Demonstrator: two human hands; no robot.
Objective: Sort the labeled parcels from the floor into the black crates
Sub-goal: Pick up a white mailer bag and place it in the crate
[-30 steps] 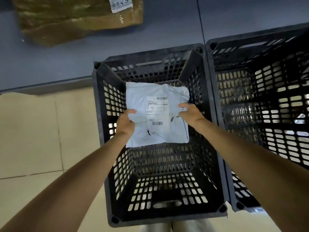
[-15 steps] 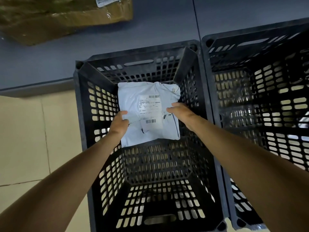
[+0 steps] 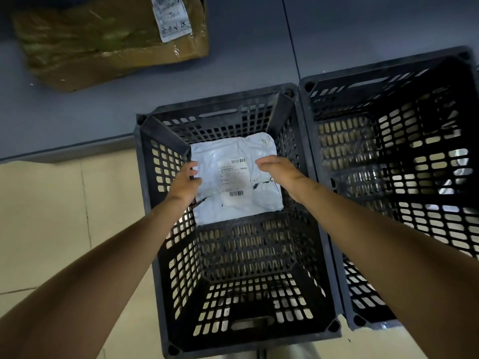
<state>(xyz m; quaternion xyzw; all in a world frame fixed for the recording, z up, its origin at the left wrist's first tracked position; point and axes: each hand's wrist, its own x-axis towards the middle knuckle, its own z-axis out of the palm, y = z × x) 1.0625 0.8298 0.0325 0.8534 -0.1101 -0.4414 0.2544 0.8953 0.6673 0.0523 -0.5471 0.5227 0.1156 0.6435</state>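
Note:
A light grey plastic mailer parcel (image 3: 228, 207) with a white barcode label (image 3: 234, 177) lies low in the far half of the left black crate (image 3: 321, 229). My left hand (image 3: 184, 182) is curled on the parcel's left edge. My right hand (image 3: 277, 168) hovers at the parcel's right edge with its fingers stretched out, and it grips nothing. Both forearms reach down into the crate. The right black crate (image 3: 388, 76) stands right against the left one; its inside is dark.
A brown cardboard box (image 3: 103, 53) with a white label lies on the dark blue floor at the upper left. Beige tiles cover the floor left of the crates. The two crates touch side by side.
The parcel has gone lower into the left crate with both hands. My right hand has let go of its edge and its fingers are now spread.

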